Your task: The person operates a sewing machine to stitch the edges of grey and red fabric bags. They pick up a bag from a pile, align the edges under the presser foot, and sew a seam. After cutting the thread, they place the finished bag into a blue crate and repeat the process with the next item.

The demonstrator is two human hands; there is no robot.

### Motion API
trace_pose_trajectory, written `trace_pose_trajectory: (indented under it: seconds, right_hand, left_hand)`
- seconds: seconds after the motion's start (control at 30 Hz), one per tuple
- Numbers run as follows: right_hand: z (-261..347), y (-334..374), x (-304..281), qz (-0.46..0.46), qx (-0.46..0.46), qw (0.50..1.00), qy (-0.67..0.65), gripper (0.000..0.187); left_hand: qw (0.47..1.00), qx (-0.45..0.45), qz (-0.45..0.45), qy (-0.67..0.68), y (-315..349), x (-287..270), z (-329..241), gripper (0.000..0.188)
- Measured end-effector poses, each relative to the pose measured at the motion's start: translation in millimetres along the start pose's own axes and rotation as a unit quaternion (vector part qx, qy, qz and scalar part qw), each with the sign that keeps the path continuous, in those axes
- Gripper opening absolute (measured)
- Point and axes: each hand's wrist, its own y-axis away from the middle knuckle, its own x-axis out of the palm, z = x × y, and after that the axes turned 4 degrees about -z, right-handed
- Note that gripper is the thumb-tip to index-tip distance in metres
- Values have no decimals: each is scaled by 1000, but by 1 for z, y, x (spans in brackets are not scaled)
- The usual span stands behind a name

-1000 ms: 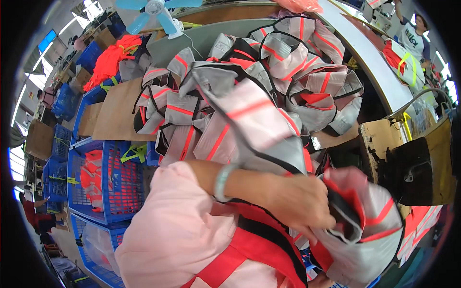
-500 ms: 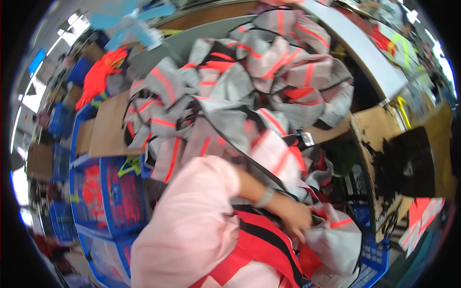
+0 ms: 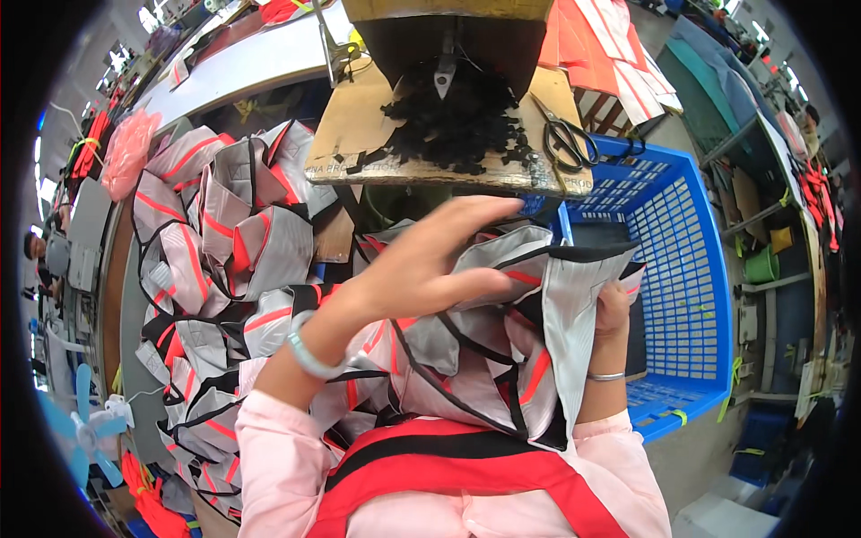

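My left hand is held over the fabric in front of me, its fingers stretched out and thumb apart, with nothing in it. My right hand grips a grey fabric piece near its top edge, which has black binding; some of the fingers are hidden behind the cloth. That piece stands up from a bunch of joined grey cloth with orange stripes lying against my red apron. To the left, a large heap of similar striped pieces continues from the bunch.
Ahead stands a cardboard-covered board with black scraps, a pointed metal fitting and black-handled scissors. A blue plastic crate is at my right. A blue fan stands at lower left.
The view has swung right, from the heap toward the board and crate. My left hand, earlier down at the cloth, is now raised and open; my right hand has come into view gripping fabric.
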Motion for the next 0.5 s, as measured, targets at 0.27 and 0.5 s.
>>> trace_pose_trajectory:
  seconds: [0.27, 0.5]
  right_hand:
    - [39, -10, 38, -120, -121, 940, 297, 37]
    - [78, -58, 169, 182, -243, 558, 772, 36]
  left_hand:
    - [991, -85, 16, 98, -12, 50, 41, 16]
    - [993, -110, 39, -4, -26, 16, 9, 19]
